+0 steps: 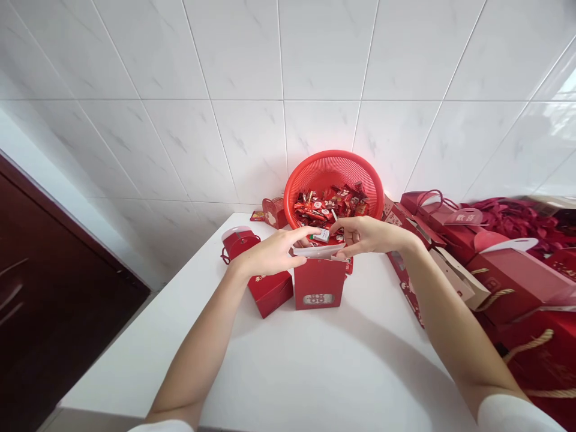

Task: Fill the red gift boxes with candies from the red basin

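Landmark: red basket. Our upright red box stands just on its near side on the white table, mouth up.

Left hand: clasping the box's top edge, thumb on the front panel, fingers over the far side. Right hand: at the right end of the mouth, thumb and fingers bent. Tips partly hidden; we can't tell if they pinch anything. A white packet shows between both hands, on the basket's near side; can't tell whether it's held.

Handling, our guess: light, thin card, stiff at the folds, floppy at the mouth, slightly slick, easily creased. Hold by the folded corners or low side walls, off the oval window.

Counts: one basket, one upright box, one white packet. Near-left of basket: one lying red box, maybe two; our arm hides the middle. Just left of basket: one small red carton, one loose wrapper. Right of basket: at least four stacked boxes, overlapping. Inside basket: wrapped sweets, too jumbled to count.
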A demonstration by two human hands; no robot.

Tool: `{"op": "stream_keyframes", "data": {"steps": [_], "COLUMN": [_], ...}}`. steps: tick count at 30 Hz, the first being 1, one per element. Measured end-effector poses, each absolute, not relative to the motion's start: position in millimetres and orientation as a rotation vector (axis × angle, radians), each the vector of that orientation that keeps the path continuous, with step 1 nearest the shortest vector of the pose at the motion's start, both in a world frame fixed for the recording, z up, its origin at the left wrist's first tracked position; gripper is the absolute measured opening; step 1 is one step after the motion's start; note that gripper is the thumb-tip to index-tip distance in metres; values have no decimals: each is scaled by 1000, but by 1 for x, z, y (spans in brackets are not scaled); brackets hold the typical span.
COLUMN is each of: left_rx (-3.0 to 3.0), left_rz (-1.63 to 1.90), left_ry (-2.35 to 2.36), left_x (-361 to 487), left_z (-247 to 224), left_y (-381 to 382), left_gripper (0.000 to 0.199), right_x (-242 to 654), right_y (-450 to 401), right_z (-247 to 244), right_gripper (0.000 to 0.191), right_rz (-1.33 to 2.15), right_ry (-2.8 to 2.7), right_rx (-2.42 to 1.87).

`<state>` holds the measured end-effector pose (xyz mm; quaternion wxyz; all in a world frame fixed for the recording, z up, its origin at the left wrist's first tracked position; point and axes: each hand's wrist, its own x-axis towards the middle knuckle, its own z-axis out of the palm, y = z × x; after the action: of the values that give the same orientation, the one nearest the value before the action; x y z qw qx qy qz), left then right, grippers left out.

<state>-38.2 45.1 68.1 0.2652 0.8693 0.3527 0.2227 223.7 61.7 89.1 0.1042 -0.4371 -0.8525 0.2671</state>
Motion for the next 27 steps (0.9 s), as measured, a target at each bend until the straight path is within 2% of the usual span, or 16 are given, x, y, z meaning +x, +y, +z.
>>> {"op": "stream_keyframes", "data": {"steps": [4, 8, 16, 21, 27], "left_rx": [2464, 2528, 2607, 2463, 2443], "left_rz": [546, 605, 585, 577, 589], "left_ry": [949, 914, 946, 903, 885], "left_x": [-33, -29, -27, -31, -30], "left_z": [63, 59, 55, 57, 51], "left_y": [52, 56, 58, 60, 66], "left_gripper": [32, 31, 31, 27, 24], "right_x": [225, 223, 217, 214, 207], "right_y": [66, 67, 60, 53, 50], "right_z": [73, 61, 49, 43, 32], "right_gripper": [56, 67, 47, 42, 28], "right_rz": [1049, 1146, 1119, 1149, 940], "right_ry": [-2465, -2296, -2204, -2071, -2076], "right_rx": [-1138, -1137, -1137, -1198, -1354]}}
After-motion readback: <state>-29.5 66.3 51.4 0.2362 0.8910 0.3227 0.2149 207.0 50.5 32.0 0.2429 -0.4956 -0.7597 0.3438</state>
